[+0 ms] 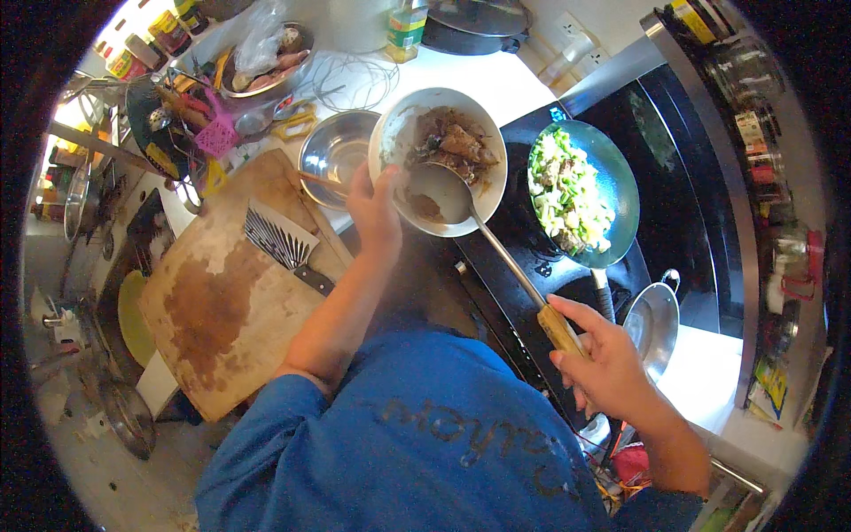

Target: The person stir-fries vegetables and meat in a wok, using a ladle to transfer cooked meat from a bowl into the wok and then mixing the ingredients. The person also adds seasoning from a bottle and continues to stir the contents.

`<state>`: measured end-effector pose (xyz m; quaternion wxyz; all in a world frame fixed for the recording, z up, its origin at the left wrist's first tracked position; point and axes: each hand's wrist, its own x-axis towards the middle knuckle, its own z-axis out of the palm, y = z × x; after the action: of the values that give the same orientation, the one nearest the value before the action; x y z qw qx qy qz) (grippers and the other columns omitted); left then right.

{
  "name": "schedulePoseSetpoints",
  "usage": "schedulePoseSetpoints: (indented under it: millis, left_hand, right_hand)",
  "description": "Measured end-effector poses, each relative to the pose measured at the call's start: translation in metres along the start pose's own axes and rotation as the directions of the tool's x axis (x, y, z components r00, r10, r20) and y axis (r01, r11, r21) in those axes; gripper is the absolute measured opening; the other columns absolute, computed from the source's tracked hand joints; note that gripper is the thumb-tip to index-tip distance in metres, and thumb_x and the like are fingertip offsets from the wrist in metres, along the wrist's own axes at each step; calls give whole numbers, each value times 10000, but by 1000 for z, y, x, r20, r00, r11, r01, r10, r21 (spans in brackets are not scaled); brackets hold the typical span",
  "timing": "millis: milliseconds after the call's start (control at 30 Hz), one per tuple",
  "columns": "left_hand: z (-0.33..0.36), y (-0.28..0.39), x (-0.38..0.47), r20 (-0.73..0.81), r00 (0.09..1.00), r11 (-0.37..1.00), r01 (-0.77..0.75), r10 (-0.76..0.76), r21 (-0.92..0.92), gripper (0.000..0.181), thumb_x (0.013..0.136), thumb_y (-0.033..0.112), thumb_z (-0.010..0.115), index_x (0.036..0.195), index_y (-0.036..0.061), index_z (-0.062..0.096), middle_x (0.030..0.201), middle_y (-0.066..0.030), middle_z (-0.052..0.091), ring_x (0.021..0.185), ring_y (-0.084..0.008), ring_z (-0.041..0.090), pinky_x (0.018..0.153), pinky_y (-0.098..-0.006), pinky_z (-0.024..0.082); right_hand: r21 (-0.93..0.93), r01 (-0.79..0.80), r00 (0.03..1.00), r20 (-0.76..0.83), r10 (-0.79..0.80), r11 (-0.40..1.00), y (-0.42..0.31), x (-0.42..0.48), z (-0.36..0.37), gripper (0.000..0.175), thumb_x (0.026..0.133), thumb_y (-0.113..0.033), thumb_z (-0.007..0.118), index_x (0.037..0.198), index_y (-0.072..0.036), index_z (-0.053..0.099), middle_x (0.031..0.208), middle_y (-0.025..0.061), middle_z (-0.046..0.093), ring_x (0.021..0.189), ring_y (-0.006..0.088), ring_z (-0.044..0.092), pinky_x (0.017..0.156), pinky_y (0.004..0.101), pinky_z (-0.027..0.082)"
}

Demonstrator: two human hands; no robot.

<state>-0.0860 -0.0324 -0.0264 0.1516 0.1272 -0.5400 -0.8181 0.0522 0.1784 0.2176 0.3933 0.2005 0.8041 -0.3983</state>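
My left hand grips the near-left rim of a pale bowl, its thumb on the rim. Dark brown pieces of food, perhaps meat, and sauce lie in the bowl. My right hand holds the wooden handle of a metal ladle, whose head is inside the bowl. Right of the bowl, a frying pan on the black cooktop holds chopped green and pale food. A metal bowl stands just left of the pale bowl, partly behind it.
On the left, a stained wooden cutting board bears a cleaver. Behind it stand utensils, yellow-handled scissors and a metal bowl of food. An oil bottle and a lidded dark pot stand at the back; a steel pan is at right.
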Motion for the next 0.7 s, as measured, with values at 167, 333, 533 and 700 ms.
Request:
schedulePoseSetpoints:
  millis: [167,333,533,700]
  left_hand:
    - [-4,-8,0,-19,1000,999,22,-22,48,317,870,208,583,1092,-18,602,915,-34,573,819,-120,517,727,-272,423]
    - [-1,-2,-6,-3,1000,1000,20,-20,-23,314,875,217,559,1097,-3,580,901,-22,549,817,-113,500,722,-269,412]
    - [-3,-4,-6,-9,996,984,86,-89,-157,295,866,198,558,1089,6,575,927,-24,557,850,-116,508,778,-274,405]
    - [-13,-5,-2,54,989,977,147,-141,-153,442,888,301,544,1201,-10,511,1128,-122,601,1033,-241,598,924,-370,461]
  right_hand:
    - [325,-32,987,159,-22,945,-10,13,-4,586,881,-49,558,1425,-97,346,612,87,581,386,145,541,339,259,429]
    - [594,-132,956,287,-56,794,-7,23,-8,591,894,-101,534,1432,-51,293,628,139,580,372,169,542,301,276,431]
    - [792,-146,919,330,-214,592,8,36,-8,620,889,-177,553,1438,-72,286,647,116,576,378,168,536,297,290,416]
    - [817,23,929,196,-314,577,28,21,-12,683,863,-199,591,1452,-76,269,632,134,569,351,168,508,298,282,411]
